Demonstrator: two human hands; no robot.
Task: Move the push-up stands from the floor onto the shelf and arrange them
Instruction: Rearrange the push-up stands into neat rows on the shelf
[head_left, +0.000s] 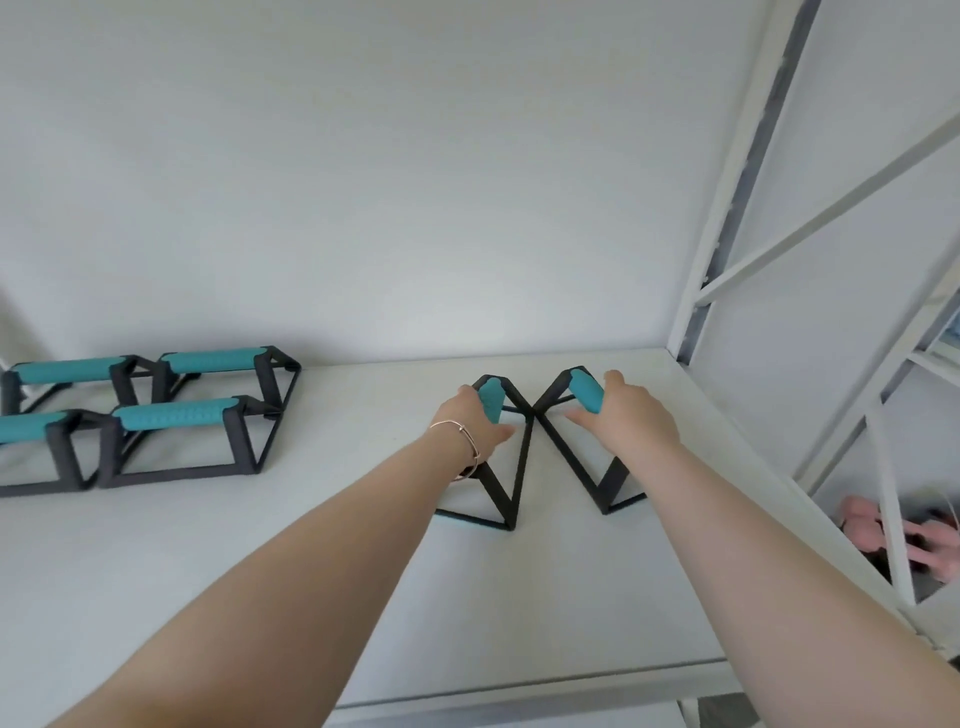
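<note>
Two push-up stands with black frames and teal grips stand side by side on the white shelf (311, 545), their frames touching in the middle. My left hand (475, 421) grips the teal handle of the left stand (511, 483). My right hand (631, 415) grips the teal handle of the right stand (584, 389). Both stands sit near the shelf's back wall, right of centre. Several more stands (176, 415) of the same kind are grouped in two rows at the shelf's left.
The white wall (415, 182) rises right behind the shelf. White metal uprights and a diagonal brace (810, 223) frame the shelf's right end. Pink dumbbells (930, 540) lie on a lower level at the right. A bracelet circles my left wrist.
</note>
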